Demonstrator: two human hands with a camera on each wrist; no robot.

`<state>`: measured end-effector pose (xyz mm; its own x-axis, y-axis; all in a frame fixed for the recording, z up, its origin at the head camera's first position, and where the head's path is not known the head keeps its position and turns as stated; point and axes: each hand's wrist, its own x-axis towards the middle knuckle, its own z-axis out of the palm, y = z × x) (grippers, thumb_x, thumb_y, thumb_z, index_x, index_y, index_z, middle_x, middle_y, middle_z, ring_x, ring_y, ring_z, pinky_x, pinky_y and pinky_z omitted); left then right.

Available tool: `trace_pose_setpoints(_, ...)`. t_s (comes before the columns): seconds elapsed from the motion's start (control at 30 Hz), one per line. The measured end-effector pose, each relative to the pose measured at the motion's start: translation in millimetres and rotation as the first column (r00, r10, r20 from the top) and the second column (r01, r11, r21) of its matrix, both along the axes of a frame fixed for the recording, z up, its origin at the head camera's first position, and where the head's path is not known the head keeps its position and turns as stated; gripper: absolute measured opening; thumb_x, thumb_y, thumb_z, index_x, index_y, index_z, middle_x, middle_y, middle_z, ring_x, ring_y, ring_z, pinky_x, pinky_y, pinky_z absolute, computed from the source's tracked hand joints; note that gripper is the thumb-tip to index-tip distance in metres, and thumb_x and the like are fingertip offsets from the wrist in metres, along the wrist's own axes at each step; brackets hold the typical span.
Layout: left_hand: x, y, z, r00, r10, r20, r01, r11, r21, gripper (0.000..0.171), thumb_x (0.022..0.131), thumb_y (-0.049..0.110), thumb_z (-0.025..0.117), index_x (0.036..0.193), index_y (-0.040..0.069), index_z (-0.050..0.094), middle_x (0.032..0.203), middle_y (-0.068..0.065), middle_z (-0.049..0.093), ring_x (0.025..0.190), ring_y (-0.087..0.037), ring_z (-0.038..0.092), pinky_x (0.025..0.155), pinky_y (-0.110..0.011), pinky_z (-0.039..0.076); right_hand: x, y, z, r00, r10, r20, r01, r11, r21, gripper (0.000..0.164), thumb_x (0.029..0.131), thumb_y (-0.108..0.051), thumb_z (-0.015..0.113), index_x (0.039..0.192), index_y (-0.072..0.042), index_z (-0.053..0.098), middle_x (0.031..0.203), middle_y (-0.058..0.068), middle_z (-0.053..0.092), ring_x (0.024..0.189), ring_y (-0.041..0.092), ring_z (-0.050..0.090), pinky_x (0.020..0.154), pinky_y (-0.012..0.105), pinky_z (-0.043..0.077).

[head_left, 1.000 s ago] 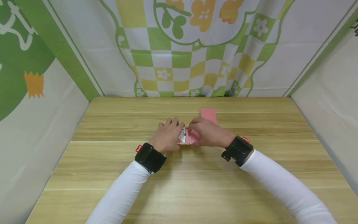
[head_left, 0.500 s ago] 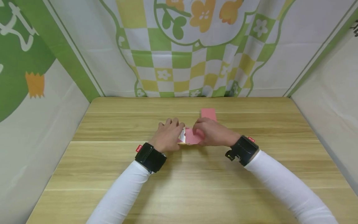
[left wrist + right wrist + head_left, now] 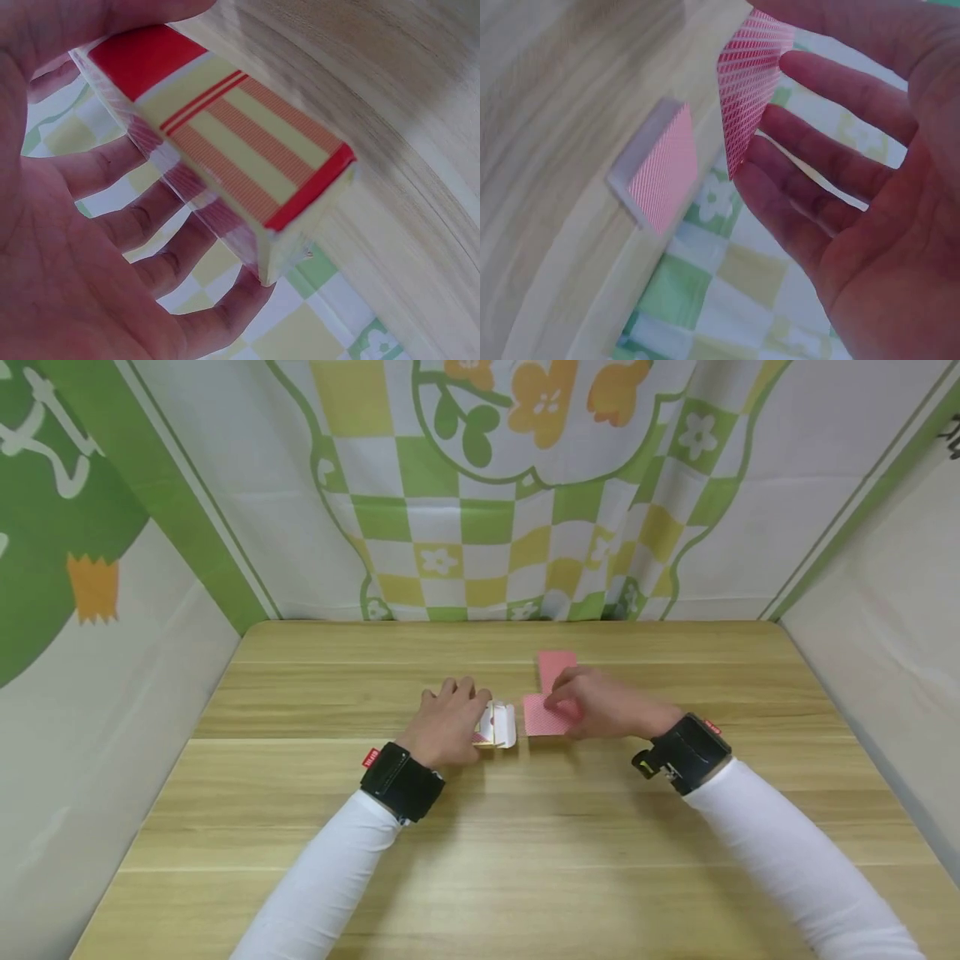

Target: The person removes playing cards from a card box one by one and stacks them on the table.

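My left hand [image 3: 447, 724] grips a playing-card box [image 3: 232, 135], thumb on one side and fingers on the other. The box's side is cream with red bands and stripes. Its white opened end [image 3: 505, 727] faces right in the head view. To the right of it, my right hand [image 3: 600, 702] pinches a playing card [image 3: 542, 717], red-patterned back showing, between thumb and fingers. In the right wrist view the card [image 3: 748, 90] stands edge-up against the fingertips. Beyond that hand lies a stack of playing cards [image 3: 667, 169], pink-red back up, partly covered in the head view.
The wooden table [image 3: 315, 677] runs back to a curtain [image 3: 480, 552] with green and yellow checks. Fabric walls stand on the left [image 3: 172, 627] and right [image 3: 885, 610]. Each wrist carries a black strap.
My right hand has moved right, drawing the card out of the box, and a gap now shows between them. The left hand has stayed nearly still on the box.
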<state>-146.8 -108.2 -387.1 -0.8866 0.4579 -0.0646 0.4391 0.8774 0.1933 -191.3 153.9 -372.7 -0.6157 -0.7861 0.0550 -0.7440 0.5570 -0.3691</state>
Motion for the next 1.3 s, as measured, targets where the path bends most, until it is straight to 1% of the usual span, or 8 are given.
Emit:
trace_pose_setpoints(0.23, -0.4, 1.2, -2.8, 1.000, 0.006, 0.005, -0.005, 1.000, -0.013, 0.071, 0.069, 0.017, 0.088, 0.133, 0.007, 0.059, 0.121, -0.013, 0.055, 0.115, -0.035, 0.049, 0.092, -0.060, 0.044, -8.9, 9.5, 2.9, 0.980, -0.195, -0.034, 0.196, 0.980, 0.031, 0.037, 0.079, -0.016, 0.087, 0.111, -0.001, 0.077, 0.109, 0.016, 0.070, 0.105, 0.032, 0.064, 0.091, 0.046, 0.051)
trace_pose_setpoints(0.5, 0.7, 2.7, -1.4, 1.000, 0.006, 0.019, -0.006, 1.000, -0.012, 0.074, 0.069, 0.018, 0.088, 0.135, 0.007, 0.058, 0.123, -0.014, 0.055, 0.118, -0.036, 0.049, 0.094, -0.061, 0.043, -17.7, 4.9, -10.9, 0.901, -0.434, -0.016, 0.434, 0.901, 0.001, 0.035, 0.084, -0.028, 0.082, 0.107, -0.003, 0.079, 0.103, 0.015, 0.074, 0.092, 0.028, 0.068, 0.080, 0.043, 0.053)
trace_pose_setpoints(0.6, 0.6, 3.1, -1.5, 1.000, 0.007, 0.020, -0.007, 1.000, -0.009, 0.074, 0.069, 0.019, 0.088, 0.136, 0.007, 0.058, 0.123, -0.014, 0.055, 0.118, -0.036, 0.049, 0.095, -0.062, 0.043, -20.7, 0.6, -16.0, 0.869, -0.494, 0.006, 0.494, 0.869, -0.029, 0.029, 0.086, -0.029, 0.077, 0.100, -0.004, 0.080, 0.096, 0.013, 0.075, 0.079, 0.025, 0.064, 0.071, 0.040, 0.050)
trace_pose_setpoints(0.9, 0.0, 2.7, -2.0, 1.000, -0.006, 0.005, 0.006, 1.000, -0.009, 0.072, 0.069, 0.019, 0.087, 0.134, 0.006, 0.058, 0.120, -0.013, 0.055, 0.114, -0.035, 0.050, 0.092, -0.060, 0.045, -29.2, -13.6, -24.9, 0.810, -0.585, -0.034, 0.581, 0.809, -0.087, 0.024, 0.087, -0.022, 0.072, 0.097, -0.003, 0.081, 0.088, 0.010, 0.075, 0.073, 0.024, 0.060, 0.064, 0.036, 0.046)
trace_pose_setpoints(1.0, -0.5, 2.9, -1.9, 1.000, -0.011, 0.001, 0.011, 1.000, -0.015, 0.071, 0.070, 0.019, 0.086, 0.134, 0.006, 0.058, 0.120, -0.013, 0.055, 0.114, -0.035, 0.050, 0.091, -0.061, 0.045, -32.1, -18.7, -25.7, 0.780, -0.625, -0.030, 0.622, 0.780, -0.064, 0.019, 0.084, -0.023, 0.069, 0.074, -0.010, 0.077, 0.068, 0.000, 0.063, 0.064, 0.018, 0.051, 0.055, 0.031, 0.035)
trace_pose_setpoints(1.1, -0.9, 3.3, -1.9, 1.000, -0.013, 0.003, 0.013, 1.000, -0.015, 0.071, 0.070, 0.019, 0.086, 0.134, 0.006, 0.058, 0.121, -0.013, 0.055, 0.115, -0.035, 0.050, 0.091, -0.061, 0.045, -34.3, -23.8, -26.4, 0.753, -0.657, -0.028, 0.656, 0.754, -0.032, 0.036, 0.084, -0.027, 0.067, 0.053, -0.015, 0.055, 0.054, -0.007, 0.041, 0.056, 0.014, 0.039, 0.049, 0.029, 0.024)
trace_pose_setpoints(1.17, -0.9, 3.5, -1.6, 1.000, -0.010, 0.005, 0.011, 1.000, -0.014, 0.072, 0.070, 0.019, 0.086, 0.134, 0.006, 0.058, 0.121, -0.013, 0.055, 0.116, -0.035, 0.050, 0.092, -0.061, 0.045, -35.6, -26.9, -27.0, 0.738, -0.674, -0.025, 0.674, 0.739, -0.007, 0.044, 0.084, -0.029, 0.068, 0.049, -0.017, 0.043, 0.052, -0.008, 0.031, 0.053, 0.013, 0.032, 0.048, 0.029, 0.021)
trace_pose_setpoints(1.3, -0.7, 3.9, -0.9, 1.000, -0.006, 0.012, 0.006, 1.000, -0.015, 0.072, 0.070, 0.019, 0.087, 0.135, 0.006, 0.058, 0.122, -0.014, 0.055, 0.117, -0.036, 0.050, 0.092, -0.061, 0.045, -38.0, -31.8, -28.5, 0.711, -0.702, -0.034, 0.703, 0.710, 0.034, 0.047, 0.082, -0.031, 0.070, 0.049, -0.018, 0.039, 0.053, -0.007, 0.029, 0.054, 0.013, 0.030, 0.047, 0.030, 0.021)
